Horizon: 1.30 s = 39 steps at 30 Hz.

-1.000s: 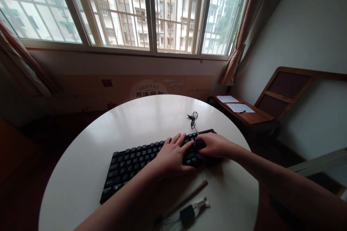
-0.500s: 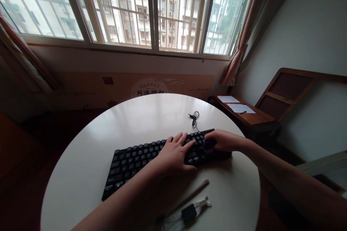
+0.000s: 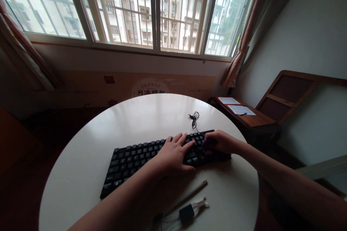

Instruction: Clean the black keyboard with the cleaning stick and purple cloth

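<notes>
A black keyboard (image 3: 127, 159) lies at a slant across the round white table (image 3: 81, 158). Over its middle-right keys, my left hand (image 3: 173, 153) rests flat with fingers spread. My right hand (image 3: 221, 140) is closed on a dark purple cloth (image 3: 208, 144), pressed against the keys at the keyboard's right end. The cloth is bunched and mostly covered by the fingers. Below my left hand lies a slim grey stick (image 3: 191, 195) with a hole in its end. Beside it is a small dark square block (image 3: 186, 213) with pale wires.
Behind the keyboard, its black cable (image 3: 194, 117) sits in a loose coil. A wooden chair (image 3: 260, 119) with papers (image 3: 241, 110) and a pen on its seat stands at the right. A barred window (image 3: 154, 14) and a long printed cardboard box (image 3: 119, 86) are beyond the table.
The view has shifted very slightly. My right hand and the cloth show barely any movement over the keys, and my left hand stays in place on the keyboard.
</notes>
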### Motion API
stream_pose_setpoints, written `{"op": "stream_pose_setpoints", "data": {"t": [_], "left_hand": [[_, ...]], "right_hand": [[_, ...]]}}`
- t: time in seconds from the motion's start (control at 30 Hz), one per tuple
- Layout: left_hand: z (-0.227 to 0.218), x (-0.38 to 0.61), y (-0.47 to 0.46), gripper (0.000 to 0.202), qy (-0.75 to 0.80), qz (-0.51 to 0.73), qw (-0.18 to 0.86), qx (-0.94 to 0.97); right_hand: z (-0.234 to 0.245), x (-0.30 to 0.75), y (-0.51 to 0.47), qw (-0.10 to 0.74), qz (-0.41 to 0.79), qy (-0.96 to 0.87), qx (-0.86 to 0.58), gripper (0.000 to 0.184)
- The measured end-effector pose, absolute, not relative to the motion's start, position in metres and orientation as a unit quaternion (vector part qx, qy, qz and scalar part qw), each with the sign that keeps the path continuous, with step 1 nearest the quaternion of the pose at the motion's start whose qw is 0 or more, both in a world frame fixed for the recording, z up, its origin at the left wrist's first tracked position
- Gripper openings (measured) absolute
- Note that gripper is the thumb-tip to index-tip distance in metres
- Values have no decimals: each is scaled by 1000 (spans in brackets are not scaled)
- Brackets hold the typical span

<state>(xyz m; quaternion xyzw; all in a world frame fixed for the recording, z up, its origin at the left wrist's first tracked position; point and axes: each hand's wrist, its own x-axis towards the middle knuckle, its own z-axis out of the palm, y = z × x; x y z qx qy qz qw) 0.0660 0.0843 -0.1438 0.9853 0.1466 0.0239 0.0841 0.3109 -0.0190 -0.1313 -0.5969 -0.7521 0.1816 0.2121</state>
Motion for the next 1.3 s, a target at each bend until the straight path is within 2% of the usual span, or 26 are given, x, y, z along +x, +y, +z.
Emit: {"op": "stream_pose_setpoints", "data": {"t": [0.1,0.23,0.3,0.37,0.43,0.53,0.7,0.93,1.13,1.3], "left_hand": [[-142,66,84,98,148,21,89,985],[-143,66,84,97,150,23,94,984],[-145,67,85,98,148,26,94,984],[-146,67,85,98,148,28,92,984],[-147,67,86,98,148,31,92,984],[-147,66,85,98,148,34,95,984],[-147,66,85,97,149,32,95,984],[-147,67,85,96,148,34,91,984],[-148,66,85,97,150,40,89,984],[-145,67,85,97,152,35,86,984]], "right_hand": [[-137,306,-20,259,168,-724,-616,20],[-128,298,-27,267,6,-700,-662,21],[-119,295,-33,257,-84,-692,-669,19],[-112,292,-40,206,-128,-715,-656,13],[-109,287,-45,129,-114,-756,-632,13],[-112,275,-53,61,-27,-782,-619,26],[-118,258,-59,71,64,-747,-658,31],[-123,244,-50,45,24,-712,-700,28],[-118,247,-47,91,56,-717,-689,24],[-108,281,-61,202,104,-674,-703,28]]}}
